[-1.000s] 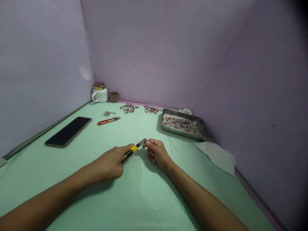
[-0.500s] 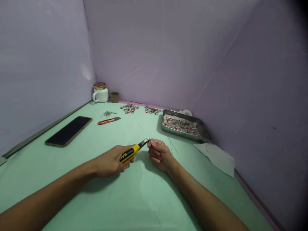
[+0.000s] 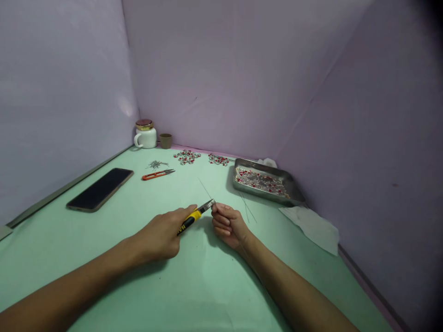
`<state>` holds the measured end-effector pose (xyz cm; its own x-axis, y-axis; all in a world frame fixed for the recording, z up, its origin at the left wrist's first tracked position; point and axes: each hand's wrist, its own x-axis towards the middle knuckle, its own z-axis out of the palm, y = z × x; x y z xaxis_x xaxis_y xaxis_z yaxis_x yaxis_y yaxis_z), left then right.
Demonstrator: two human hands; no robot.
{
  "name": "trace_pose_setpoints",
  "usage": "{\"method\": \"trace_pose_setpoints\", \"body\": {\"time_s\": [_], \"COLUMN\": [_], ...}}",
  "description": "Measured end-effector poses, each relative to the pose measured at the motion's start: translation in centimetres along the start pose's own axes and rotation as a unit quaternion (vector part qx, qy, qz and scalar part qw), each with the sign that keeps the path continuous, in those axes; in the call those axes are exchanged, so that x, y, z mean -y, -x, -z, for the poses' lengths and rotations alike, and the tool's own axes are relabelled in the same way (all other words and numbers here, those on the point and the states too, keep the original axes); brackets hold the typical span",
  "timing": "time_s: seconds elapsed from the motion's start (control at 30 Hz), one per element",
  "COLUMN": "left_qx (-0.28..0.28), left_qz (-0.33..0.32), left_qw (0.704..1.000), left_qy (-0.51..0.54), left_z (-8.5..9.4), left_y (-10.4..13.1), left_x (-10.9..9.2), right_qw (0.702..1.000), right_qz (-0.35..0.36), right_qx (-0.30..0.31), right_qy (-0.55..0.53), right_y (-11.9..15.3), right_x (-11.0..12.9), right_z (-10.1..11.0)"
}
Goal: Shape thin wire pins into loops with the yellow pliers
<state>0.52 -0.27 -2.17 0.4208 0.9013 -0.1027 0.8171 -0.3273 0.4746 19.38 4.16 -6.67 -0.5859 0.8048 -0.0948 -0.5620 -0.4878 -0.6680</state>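
Your left hand (image 3: 161,235) now grips the yellow knife (image 3: 192,216) lower again, its blade meeting the thin wire (image 3: 205,187) pinched in your right hand (image 3: 228,225).

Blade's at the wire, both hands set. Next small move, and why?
Probably draw the utility knife a short stroke along the thin wire: the left hand grips its yellow handle, the blade tip meets the right hand pinching that wire.
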Motion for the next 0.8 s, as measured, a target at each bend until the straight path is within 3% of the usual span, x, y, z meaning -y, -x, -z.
{"method": "trace_pose_setpoints", "body": {"time_s": [0.1,0.2,0.3,0.4,0.57,0.67,0.8], "left_qx": [-0.034,-0.040,-0.037,0.018,0.146,0.170,0.147], "left_qz": [0.019,0.021,0.000,-0.038,-0.030,-0.015,-0.010], "left_qw": [0.991,0.987,0.997,0.996,0.949,0.933,0.938], "left_qy": [-0.128,-0.154,-0.071,0.075,0.279,0.317,0.313], "left_z": [-0.5,-0.8,-0.5,0.5,2.1,2.3,2.0], "left_y": [0.1,0.1,0.1,0.2,0.4,0.4,0.2], "left_x": [-0.3,-0.3,0.1,0.2,-0.3,-0.4,-0.4], "right_qw": [1.000,0.999,0.999,0.998,0.997,0.994,0.990], "right_qz": [0.004,0.010,0.016,0.018,0.039,0.064,0.082], "right_qx": [-0.026,-0.031,-0.022,-0.004,0.017,-0.019,-0.062], "right_qy": [0.014,0.027,0.043,0.054,0.069,0.083,0.097], "right_y": [-0.2,-0.2,-0.1,0.1,0.5,0.5,0.2], "right_x": [-0.2,-0.2,-0.1,0.1,0.2,0.2,0.0], "right_z": [-0.1,-0.1,-0.1,0.1,0.4,0.2,-0.1]}}
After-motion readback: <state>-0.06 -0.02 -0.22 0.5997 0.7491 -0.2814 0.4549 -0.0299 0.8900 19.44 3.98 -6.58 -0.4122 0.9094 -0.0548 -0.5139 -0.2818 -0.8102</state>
